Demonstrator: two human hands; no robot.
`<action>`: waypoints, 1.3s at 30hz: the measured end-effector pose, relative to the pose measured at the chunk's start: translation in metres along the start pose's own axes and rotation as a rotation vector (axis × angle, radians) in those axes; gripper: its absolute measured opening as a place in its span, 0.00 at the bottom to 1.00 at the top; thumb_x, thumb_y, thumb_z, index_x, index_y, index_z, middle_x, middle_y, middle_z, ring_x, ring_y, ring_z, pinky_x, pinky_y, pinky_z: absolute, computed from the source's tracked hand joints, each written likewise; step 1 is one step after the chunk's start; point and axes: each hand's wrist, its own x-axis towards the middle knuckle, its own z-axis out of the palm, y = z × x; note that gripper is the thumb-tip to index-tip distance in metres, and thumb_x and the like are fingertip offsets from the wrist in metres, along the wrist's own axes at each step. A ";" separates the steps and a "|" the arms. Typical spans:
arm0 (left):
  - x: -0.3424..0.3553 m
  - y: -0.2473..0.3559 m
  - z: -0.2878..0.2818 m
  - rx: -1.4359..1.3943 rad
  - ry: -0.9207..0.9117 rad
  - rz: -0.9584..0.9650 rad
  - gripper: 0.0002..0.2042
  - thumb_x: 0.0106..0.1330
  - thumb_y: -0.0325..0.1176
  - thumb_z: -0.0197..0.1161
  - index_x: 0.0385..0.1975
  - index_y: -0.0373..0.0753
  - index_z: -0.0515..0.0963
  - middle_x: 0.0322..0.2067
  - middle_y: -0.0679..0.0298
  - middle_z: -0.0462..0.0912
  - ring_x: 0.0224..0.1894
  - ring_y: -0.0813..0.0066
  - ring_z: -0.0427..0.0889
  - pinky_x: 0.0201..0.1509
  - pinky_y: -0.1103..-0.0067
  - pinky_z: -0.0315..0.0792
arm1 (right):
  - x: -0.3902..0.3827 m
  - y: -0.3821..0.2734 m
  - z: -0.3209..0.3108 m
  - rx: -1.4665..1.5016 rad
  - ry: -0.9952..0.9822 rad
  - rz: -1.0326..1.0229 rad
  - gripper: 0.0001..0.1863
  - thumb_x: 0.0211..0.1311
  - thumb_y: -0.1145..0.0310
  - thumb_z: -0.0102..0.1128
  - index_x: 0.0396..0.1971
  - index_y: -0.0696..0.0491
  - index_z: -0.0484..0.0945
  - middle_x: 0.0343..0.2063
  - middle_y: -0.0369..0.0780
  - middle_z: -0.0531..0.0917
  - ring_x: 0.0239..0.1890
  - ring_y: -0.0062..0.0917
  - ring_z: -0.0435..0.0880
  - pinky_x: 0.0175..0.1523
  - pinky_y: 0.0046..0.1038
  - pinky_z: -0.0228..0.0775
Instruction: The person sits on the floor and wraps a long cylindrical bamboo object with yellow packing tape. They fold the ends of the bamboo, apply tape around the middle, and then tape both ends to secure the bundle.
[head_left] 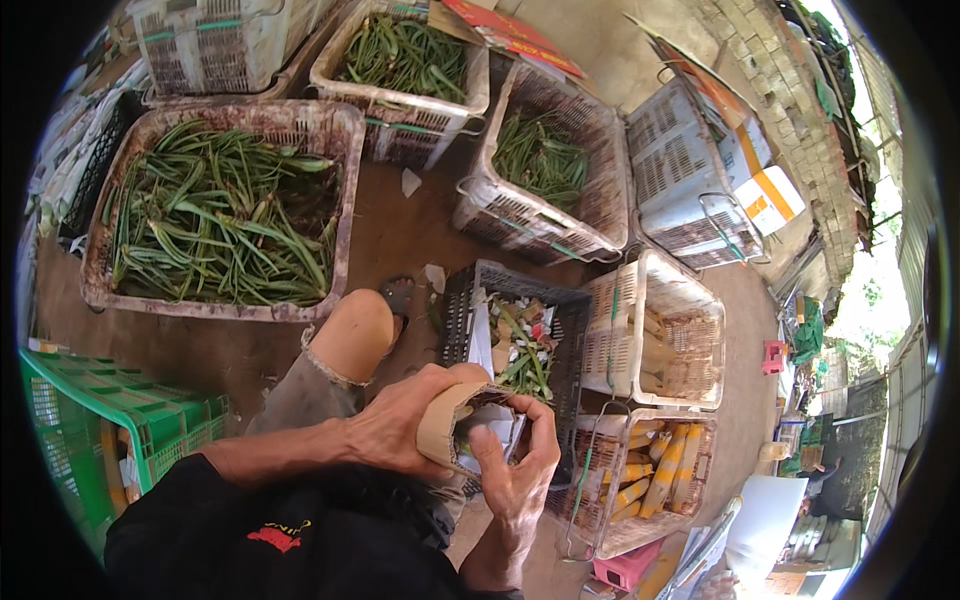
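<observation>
"Where is the cardboard box?"

"Between the two hands, on the near side of the black crate. The left hand is clamped on the box's left wall. The right hand is at its right side, thumb over the opening, fingers bent along the edge."

"Is the right hand closed on it?"

"I can't tell. White paper shows in the opening near the thumb, but whether thumb and fingers pinch it isn't clear. The left fingertips are hidden behind the box, and so is its underside."

"What else is hard to make out?"

"Deep in the box, the contents are just a jumble. The box and right hand cover the near end of the black crate, where mixed scraps lie."

"And farther off?"

"Right of the black crate, yellow-banded bundles lie in a pale crate, their lower ends unclear. Left of and beyond it, long green leaves fill a wide tub. Farthest back, a whitish crate is cut off at the top."
</observation>
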 end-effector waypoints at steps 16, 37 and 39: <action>-0.017 -0.024 0.012 0.104 0.048 0.035 0.44 0.42 0.38 0.89 0.62 0.39 0.70 0.49 0.53 0.80 0.50 0.49 0.84 0.52 0.61 0.79 | 0.001 0.008 0.012 0.318 -0.095 0.121 0.25 0.48 0.70 0.63 0.48 0.66 0.80 0.46 0.41 0.80 0.52 0.27 0.77 0.65 0.29 0.65; -0.008 -0.038 -0.001 -0.083 -0.213 -0.027 0.47 0.39 0.44 0.87 0.62 0.35 0.71 0.50 0.53 0.82 0.53 0.55 0.84 0.58 0.64 0.78 | -0.030 0.058 0.059 0.246 0.236 -0.243 0.70 0.36 0.22 0.79 0.70 0.60 0.65 0.64 0.56 0.73 0.66 0.48 0.76 0.68 0.48 0.71; -0.005 -0.034 -0.003 -0.135 -0.228 -0.046 0.47 0.40 0.44 0.86 0.63 0.34 0.70 0.51 0.53 0.82 0.55 0.55 0.84 0.59 0.64 0.78 | -0.026 0.047 0.055 0.249 0.145 -0.206 0.69 0.38 0.24 0.80 0.71 0.62 0.64 0.61 0.54 0.75 0.65 0.47 0.77 0.67 0.47 0.71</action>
